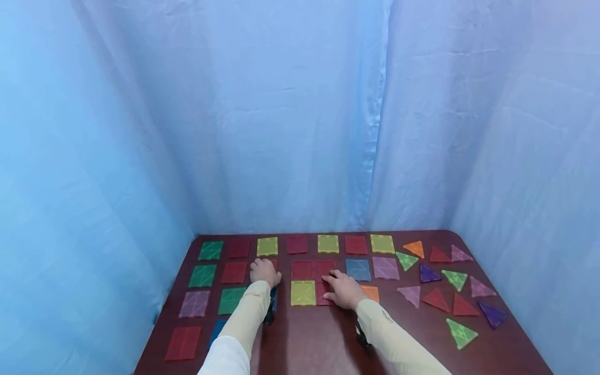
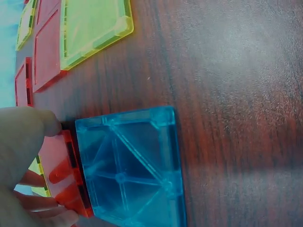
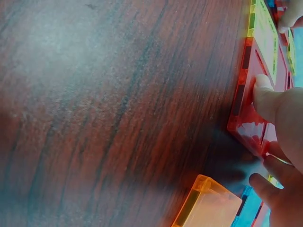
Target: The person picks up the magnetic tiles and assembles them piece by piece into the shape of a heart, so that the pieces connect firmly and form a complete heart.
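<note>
Left hand [image 2: 16, 156] is clipped by the left wrist view's left edge, blue tile [image 2: 125, 172] gets chopped at the bottom. Sleeve print [image 1: 387, 316], lower right in the head view, is too tiny to be read.

The light is bright and even; the left blue curtain [image 1: 89, 156] looks brightest. The forearms [image 1: 394, 333] throw soft shadows on the tabletop [image 1: 309, 338], where both wrist views show whitish glare.
</note>
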{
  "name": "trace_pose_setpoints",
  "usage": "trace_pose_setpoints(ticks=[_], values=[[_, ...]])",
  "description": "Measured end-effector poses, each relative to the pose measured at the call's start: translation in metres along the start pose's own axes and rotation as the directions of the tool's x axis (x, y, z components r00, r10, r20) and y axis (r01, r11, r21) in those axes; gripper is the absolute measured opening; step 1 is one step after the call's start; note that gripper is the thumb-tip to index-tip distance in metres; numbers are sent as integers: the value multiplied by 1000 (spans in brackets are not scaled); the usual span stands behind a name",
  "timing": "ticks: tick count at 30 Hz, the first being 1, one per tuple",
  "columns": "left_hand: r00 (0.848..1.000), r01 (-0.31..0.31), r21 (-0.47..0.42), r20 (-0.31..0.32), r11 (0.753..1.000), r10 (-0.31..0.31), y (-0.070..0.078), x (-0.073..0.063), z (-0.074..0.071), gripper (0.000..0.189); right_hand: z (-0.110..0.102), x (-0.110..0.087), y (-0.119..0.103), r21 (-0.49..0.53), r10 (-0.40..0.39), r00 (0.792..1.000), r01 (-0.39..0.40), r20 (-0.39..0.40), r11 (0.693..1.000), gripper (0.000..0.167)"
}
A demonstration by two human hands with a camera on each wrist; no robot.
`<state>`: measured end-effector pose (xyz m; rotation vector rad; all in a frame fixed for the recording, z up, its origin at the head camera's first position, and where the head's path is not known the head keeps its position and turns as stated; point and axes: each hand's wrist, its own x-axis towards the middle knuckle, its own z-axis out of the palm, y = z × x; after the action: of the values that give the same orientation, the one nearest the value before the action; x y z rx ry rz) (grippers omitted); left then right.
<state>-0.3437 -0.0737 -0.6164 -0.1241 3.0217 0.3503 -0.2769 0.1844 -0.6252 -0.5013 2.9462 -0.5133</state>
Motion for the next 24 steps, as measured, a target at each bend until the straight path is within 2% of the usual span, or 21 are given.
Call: trace_pose_setpoints(ticks=[5, 9, 11, 16, 24], values=[[1000, -27, -72, -2, 997, 27, -4, 1, -9, 44, 0, 0, -3, 15, -5, 1000, 5, 7, 1000, 55], [996, -65, -156, 44, 986, 73, -5, 2, -18, 31, 1, 0, -1, 11, -3, 1000, 3, -2, 1000, 55], [990, -78, -211, 94, 974, 100, -5, 3, -23, 35, 2, 0, 1, 8, 4, 1000, -4, -5, 1000, 55], [970, -82, -306, 196, 948, 147, -2, 3, -36, 61, 5, 4, 6, 7, 14, 1000, -14, -2, 1000, 56], [952, -100, -409, 225, 907, 206, 7, -1, -39, 63, 4, 8, 5, -10, 0, 1000, 0, 12, 1000, 57]])
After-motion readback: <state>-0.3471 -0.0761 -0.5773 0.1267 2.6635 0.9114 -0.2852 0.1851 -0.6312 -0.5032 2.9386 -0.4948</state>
